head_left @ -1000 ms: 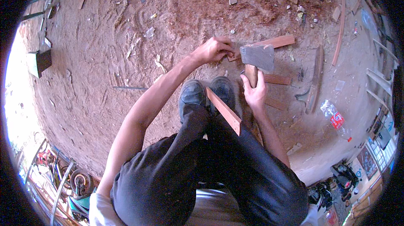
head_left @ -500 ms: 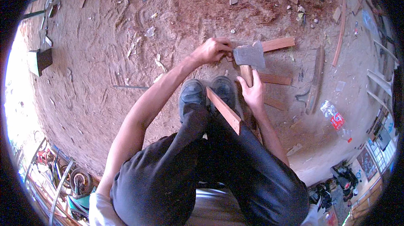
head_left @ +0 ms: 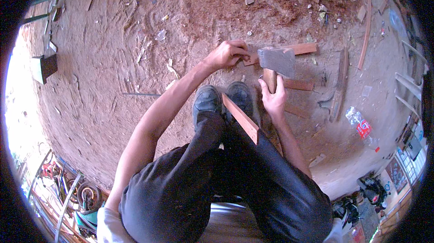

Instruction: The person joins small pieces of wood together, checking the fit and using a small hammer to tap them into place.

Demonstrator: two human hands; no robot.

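Note:
My right hand [head_left: 274, 98] is wrapped round the wooden handle of a hatchet [head_left: 277, 62], whose broad grey metal head is raised over a reddish wooden strip [head_left: 304, 49] on the ground. The head hides the middle of that strip. At the strip's left end my left hand [head_left: 230, 54] is closed, thumb and fingertips pinched together. What it pinches, if anything, is too small to make out. A second wooden piece [head_left: 242, 118] slants between my legs, from my shoes toward my right knee.
More short wood pieces [head_left: 298, 84] lie right of my right hand. Beyond them are a dark long timber [head_left: 339, 84] and a plastic bottle [head_left: 363, 129] with a red label. Wood scraps and litter dot the dirt floor. A motorbike wheel [head_left: 89, 195] shows at lower left.
The hatchet has shifted a little to the right with my right hand, uncovering more of the strip's left end. My left hand has stayed nearly in place.

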